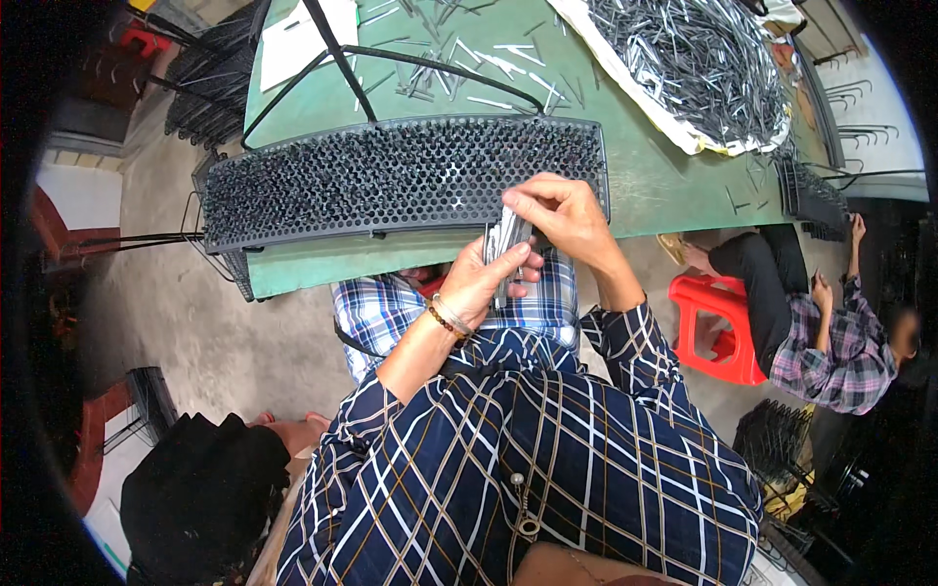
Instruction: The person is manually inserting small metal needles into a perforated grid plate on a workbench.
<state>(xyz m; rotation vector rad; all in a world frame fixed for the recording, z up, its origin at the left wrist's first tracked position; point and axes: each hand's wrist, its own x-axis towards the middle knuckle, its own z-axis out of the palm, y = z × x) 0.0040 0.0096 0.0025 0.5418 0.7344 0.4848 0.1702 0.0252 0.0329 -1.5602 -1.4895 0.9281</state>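
Observation:
My left hand (476, 283) is closed round a bundle of thin black and silver sticks (504, 234), held upright over my lap. The fingers of my right hand (567, 217) pinch together at the top of that bundle; whether they grip one stick or several is hidden. Just beyond both hands a long black perforated rack (391, 186) lies along the table's near edge. Many of its round holes are filled with dark pieces, while holes near its lower right side show bare.
Loose sticks (469, 73) are scattered over the green table (674, 186). A white sack (684, 68) heaped with more stands at the far right. Black bars (337, 49) rise behind the rack. To the right, a person (831, 332) sits near a red stool (718, 327).

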